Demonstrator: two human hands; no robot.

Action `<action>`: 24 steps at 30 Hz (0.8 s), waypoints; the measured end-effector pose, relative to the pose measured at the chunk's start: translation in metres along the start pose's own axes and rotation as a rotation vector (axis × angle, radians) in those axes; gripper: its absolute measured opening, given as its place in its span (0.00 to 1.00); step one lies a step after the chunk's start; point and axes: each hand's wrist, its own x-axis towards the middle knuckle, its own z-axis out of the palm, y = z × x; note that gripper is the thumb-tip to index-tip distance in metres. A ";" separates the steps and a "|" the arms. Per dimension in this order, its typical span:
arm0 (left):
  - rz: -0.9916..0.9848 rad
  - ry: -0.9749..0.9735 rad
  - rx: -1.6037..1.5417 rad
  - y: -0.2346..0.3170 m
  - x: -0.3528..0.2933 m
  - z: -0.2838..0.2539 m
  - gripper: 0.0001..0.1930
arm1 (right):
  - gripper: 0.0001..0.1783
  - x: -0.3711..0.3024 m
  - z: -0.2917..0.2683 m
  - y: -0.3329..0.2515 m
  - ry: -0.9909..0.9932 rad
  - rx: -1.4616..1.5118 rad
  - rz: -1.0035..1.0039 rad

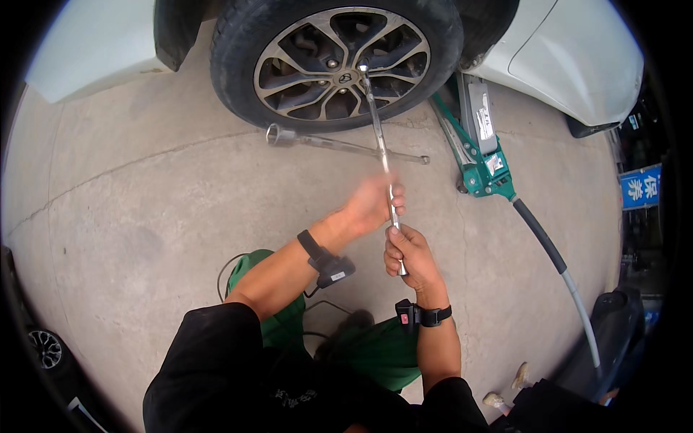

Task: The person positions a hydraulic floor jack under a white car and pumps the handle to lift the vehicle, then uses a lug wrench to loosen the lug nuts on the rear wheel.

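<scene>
Black shirt (209, 353) closest, green trousers (281, 321) bent at the knee below the hands. Two hands, one wrench (377, 128) between them. Left hand (372, 204): fingers curled round the shaft mid-length; it's blurred, so how tight is hard to say. Right hand (410, 254): closed on the tail end, thumb along the bar, tip poking out below. Wrench runs up from the hands to the hub, socket end at a nut position right of centre.

Containers: wheel arch (493, 29) holds one wheel (346, 78), black tyre (231, 79) on a multi-spoke rim; rim pockets hold nuts (332, 63), at least three showing. White car (577, 65) on both sides of it.

Count: two wrist units (332, 269), one per arm. Two wrenches total; second wrench (325, 143) lies on the floor (166, 216) under the held one, big socket left, thin end right, just below the tyre. One green jack (491, 173), front end under the car, handle (541, 234) angled down right. One bystander's pair of shoes (520, 375), lower right.

Edges: concrete stretches left of the hands toward a small wheel at the far left edge; right side is bounded by the jack handle. Wrench tail and jack are well apart.
</scene>
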 end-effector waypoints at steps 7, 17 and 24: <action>-0.119 0.052 -0.064 -0.029 -0.025 0.003 0.13 | 0.17 -0.025 0.003 0.032 0.306 -0.762 -0.264; -0.007 0.097 -0.036 -0.008 -0.031 -0.002 0.12 | 0.18 -0.013 0.019 0.013 0.082 -0.315 -0.084; -0.009 0.073 -0.018 0.004 -0.033 -0.007 0.11 | 0.18 -0.003 0.025 0.015 0.020 -0.134 -0.019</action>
